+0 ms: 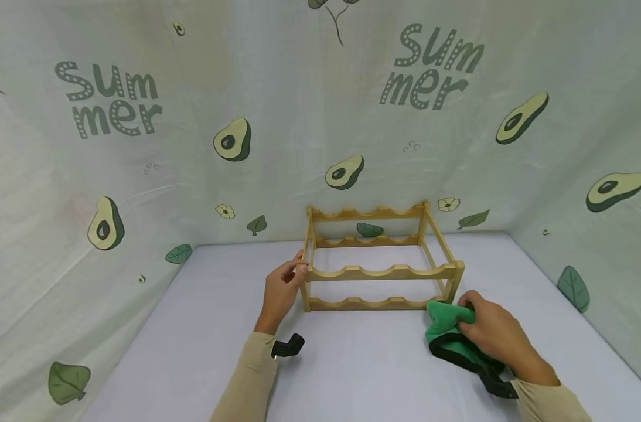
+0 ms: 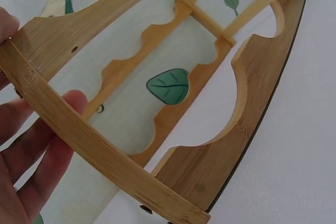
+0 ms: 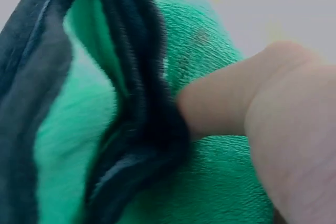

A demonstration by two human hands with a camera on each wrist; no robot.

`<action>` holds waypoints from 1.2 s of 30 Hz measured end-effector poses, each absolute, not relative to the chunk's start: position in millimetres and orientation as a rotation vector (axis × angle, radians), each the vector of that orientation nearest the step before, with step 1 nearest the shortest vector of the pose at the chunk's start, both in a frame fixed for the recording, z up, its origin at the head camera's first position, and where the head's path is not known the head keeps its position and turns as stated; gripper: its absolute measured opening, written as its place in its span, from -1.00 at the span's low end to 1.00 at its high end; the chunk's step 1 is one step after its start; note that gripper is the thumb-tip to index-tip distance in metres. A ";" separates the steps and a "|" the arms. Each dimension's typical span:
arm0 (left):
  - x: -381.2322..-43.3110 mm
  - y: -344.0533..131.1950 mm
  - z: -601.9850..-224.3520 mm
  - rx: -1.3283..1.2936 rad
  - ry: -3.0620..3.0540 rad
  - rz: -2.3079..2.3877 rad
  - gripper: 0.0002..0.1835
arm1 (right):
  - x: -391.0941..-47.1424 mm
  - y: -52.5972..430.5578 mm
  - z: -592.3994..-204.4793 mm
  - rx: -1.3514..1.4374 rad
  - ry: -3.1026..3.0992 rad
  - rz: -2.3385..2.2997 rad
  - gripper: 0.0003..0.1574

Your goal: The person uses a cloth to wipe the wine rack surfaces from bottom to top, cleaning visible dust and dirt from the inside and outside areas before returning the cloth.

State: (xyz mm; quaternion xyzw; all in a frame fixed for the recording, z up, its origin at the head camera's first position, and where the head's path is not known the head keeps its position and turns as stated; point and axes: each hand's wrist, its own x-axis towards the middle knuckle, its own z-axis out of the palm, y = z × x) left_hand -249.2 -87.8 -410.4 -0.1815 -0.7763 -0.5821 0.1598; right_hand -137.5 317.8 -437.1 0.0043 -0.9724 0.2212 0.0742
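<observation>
A two-tier wooden bottle rack [image 1: 373, 274] with scalloped rails stands on the white table. My left hand [image 1: 283, 287] grips its front left upright, thumb on the near side and fingers behind; the left wrist view shows the fingers [image 2: 47, 166] around the wooden post [image 2: 100, 140]. At the rack's front right lower corner, my right hand [image 1: 491, 328] holds a green cloth [image 1: 447, 319] with a dark edging. The cloth's upper end overlaps the bottom rail's right end in the head view. Close up in the right wrist view, the thumb [image 3: 220, 103] presses into the bunched cloth [image 3: 210, 182].
A pale curtain [image 1: 289, 88] printed with avocados, leaves and lettering hangs behind and beside the table [image 1: 194, 351]. Dark straps circle both wrists, the left one carrying a small black device [image 1: 289, 346].
</observation>
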 end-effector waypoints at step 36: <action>-282.2 -91.6 -441.6 -0.466 -2.245 -1.655 -0.66 | -115.9 310.3 -442.8 0.157 -2.983 0.352 -0.23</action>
